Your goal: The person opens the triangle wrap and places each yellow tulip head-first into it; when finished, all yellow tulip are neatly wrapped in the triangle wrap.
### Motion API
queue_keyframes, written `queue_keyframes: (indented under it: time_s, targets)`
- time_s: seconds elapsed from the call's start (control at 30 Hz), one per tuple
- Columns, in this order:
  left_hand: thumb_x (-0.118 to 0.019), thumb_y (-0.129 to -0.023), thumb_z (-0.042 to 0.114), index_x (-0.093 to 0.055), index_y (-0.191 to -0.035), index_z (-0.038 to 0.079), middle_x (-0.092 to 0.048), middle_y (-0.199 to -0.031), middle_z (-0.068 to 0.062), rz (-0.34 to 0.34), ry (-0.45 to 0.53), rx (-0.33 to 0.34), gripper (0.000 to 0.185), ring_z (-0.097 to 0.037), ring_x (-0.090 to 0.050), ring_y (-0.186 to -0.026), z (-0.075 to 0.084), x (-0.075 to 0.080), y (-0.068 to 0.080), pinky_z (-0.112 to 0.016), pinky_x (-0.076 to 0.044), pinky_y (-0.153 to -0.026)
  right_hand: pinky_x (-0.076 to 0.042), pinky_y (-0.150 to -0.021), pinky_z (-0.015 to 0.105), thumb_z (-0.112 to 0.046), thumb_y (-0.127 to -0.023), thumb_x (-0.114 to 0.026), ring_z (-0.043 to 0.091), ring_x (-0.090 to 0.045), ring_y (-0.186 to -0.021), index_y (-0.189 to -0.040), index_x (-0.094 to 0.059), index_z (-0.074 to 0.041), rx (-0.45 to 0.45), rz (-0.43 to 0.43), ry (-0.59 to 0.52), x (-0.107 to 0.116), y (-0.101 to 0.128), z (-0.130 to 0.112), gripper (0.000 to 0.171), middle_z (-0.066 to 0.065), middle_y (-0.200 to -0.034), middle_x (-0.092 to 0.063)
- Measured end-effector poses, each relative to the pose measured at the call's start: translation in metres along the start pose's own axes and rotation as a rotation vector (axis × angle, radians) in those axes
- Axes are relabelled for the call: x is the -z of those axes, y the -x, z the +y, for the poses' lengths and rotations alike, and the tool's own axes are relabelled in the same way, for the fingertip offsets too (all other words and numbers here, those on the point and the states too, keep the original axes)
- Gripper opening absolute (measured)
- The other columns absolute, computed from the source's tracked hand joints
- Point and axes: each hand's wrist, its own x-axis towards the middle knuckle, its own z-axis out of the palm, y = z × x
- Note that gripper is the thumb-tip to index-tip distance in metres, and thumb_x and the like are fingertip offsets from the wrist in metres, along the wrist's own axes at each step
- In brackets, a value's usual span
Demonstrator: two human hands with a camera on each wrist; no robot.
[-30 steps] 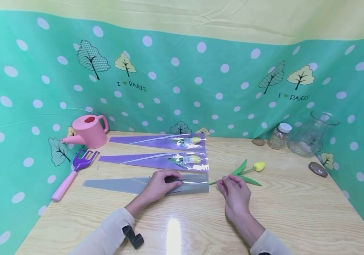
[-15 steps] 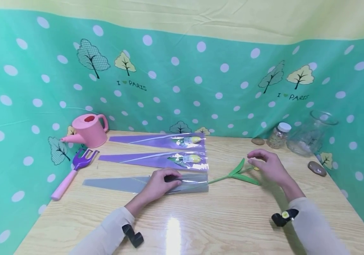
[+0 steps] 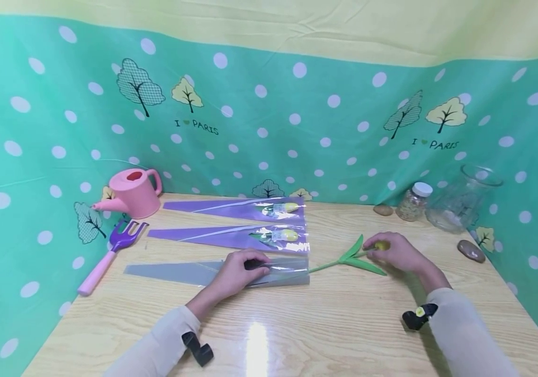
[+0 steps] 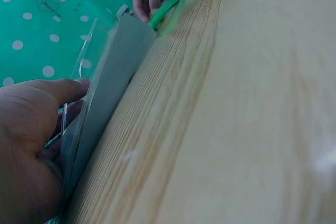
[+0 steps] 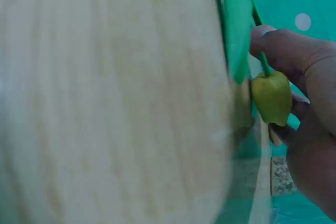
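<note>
My left hand [image 3: 237,272] pinches a grey and clear flower sleeve [image 3: 170,270] lying on the table; in the left wrist view the thumb [image 4: 71,90] is on the clear film. An artificial yellow tulip has its stem [image 3: 325,266] reaching into the sleeve's right end, with its green leaves [image 3: 363,264] outside. At the flower end, my right hand [image 3: 398,252] pinches the tulip's stem just below the bloom. In the right wrist view the yellow bloom [image 5: 272,98] hangs beside the palm, between thumb and fingers.
Behind lie two purple sleeves [image 3: 198,234] with yellow tulips inside. A pink watering can [image 3: 132,195] and a purple-pink hand fork [image 3: 111,251] are at the left. At the right stand a lidded jar [image 3: 412,203], a glass vase [image 3: 457,204] and stones [image 3: 471,251].
My right hand has left the stem near the sleeve's mouth, moved right to the bloom end and taken hold of the stem there. The left hand has stayed on the grey sleeve.
</note>
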Motion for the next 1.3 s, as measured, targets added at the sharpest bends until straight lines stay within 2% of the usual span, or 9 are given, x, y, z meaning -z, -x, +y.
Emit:
queue_keyframes:
  time_s: [0.2, 0.4, 0.5, 0.8, 0.93, 1.1, 1.3]
  targets:
    - [-0.083, -0.088, 0.023, -0.079, -0.108, 0.024, -0.076, -0.116, 0.005, -0.001, 0.005, -0.002, 0.02, -0.017, -0.069, -0.115, 0.0, 0.0, -0.001, -0.032, -0.055, -0.103, -0.048, -0.103, 0.056, -0.015, -0.092, -0.078, 0.031, -0.065, -0.112, -0.099, -0.079, -0.021, 0.04, 0.053, 0.081, -0.007, 0.006, -0.004, 0.009, 0.0, -0.105, -0.077]
    - [-0.084, -0.087, 0.022, -0.08, -0.107, 0.025, -0.077, -0.114, 0.006, 0.016, -0.01, 0.004, 0.021, -0.016, -0.07, -0.113, 0.0, 0.0, -0.002, -0.033, -0.055, -0.102, -0.053, -0.092, 0.03, -0.018, -0.09, -0.081, 0.01, -0.068, -0.099, -0.098, -0.08, -0.025, 0.049, 0.103, 0.049, -0.021, 0.014, -0.023, 0.011, -0.008, -0.1, -0.076]
    - [-0.083, -0.088, 0.022, -0.079, -0.108, 0.025, -0.077, -0.113, 0.006, 0.017, -0.016, -0.001, 0.021, -0.016, -0.069, -0.113, 0.0, 0.0, -0.003, -0.035, -0.055, -0.102, -0.054, -0.086, 0.023, -0.016, -0.089, -0.081, 0.004, -0.067, -0.094, -0.098, -0.08, -0.023, 0.062, 0.132, 0.031, -0.029, 0.016, -0.034, 0.012, -0.008, -0.098, -0.077]
    - [-0.084, -0.087, 0.024, -0.079, -0.111, 0.024, -0.076, -0.115, 0.007, 0.022, -0.02, 0.001, 0.024, -0.018, -0.068, -0.116, 0.002, -0.001, -0.008, -0.041, -0.053, -0.105, -0.053, -0.079, 0.021, -0.011, -0.087, -0.083, 0.009, -0.069, -0.09, -0.095, -0.082, -0.019, 0.097, 0.206, 0.016, -0.058, 0.015, -0.061, 0.011, -0.006, -0.094, -0.078]
    - [-0.083, -0.087, 0.023, -0.079, -0.112, 0.023, -0.076, -0.115, 0.008, 0.028, -0.019, 0.011, 0.025, -0.017, -0.068, -0.116, 0.004, -0.002, -0.009, -0.042, -0.053, -0.106, -0.053, -0.08, 0.023, -0.011, -0.086, -0.083, 0.011, -0.069, -0.09, -0.093, -0.082, -0.02, 0.102, 0.197, 0.011, -0.07, 0.01, -0.072, 0.012, -0.007, -0.092, -0.077]
    - [-0.083, -0.087, 0.022, -0.079, -0.11, 0.026, -0.075, -0.113, 0.009, 0.035, -0.021, 0.018, 0.023, -0.016, -0.068, -0.114, 0.005, -0.002, -0.009, -0.04, -0.054, -0.104, -0.055, -0.083, 0.027, -0.011, -0.087, -0.082, 0.012, -0.07, -0.091, -0.094, -0.081, -0.02, 0.095, 0.145, -0.024, -0.081, 0.004, -0.083, 0.012, -0.009, -0.093, -0.077]
    - [-0.084, -0.087, 0.022, -0.079, -0.109, 0.026, -0.075, -0.112, 0.009, 0.033, -0.04, 0.011, 0.023, -0.015, -0.068, -0.113, 0.006, -0.004, -0.01, -0.035, -0.053, -0.102, -0.056, -0.088, 0.032, -0.011, -0.087, -0.082, 0.011, -0.069, -0.092, -0.094, -0.081, -0.02, 0.086, 0.111, -0.015, -0.09, 0.001, -0.088, 0.012, -0.009, -0.093, -0.076]
